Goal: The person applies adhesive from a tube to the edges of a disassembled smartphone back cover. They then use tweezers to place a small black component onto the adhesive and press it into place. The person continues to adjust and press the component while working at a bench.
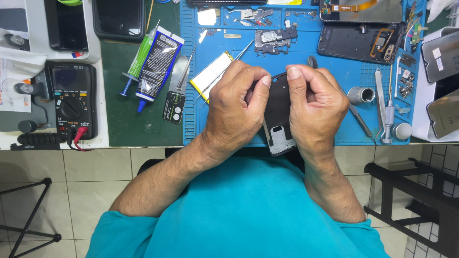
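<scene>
Both hands grip phone frame — tweezers, multimeter aside

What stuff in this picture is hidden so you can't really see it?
- Head view: the middle of the dark phone frame is covered by the left hand and right hand.
- Both hands' fingertips curl inward, so their grip is hidden.
- The phone panel is cut off by the top edge.
- The small screws and parts on the blue mat are too tiny to identify.

Both hands around phone frame
</scene>
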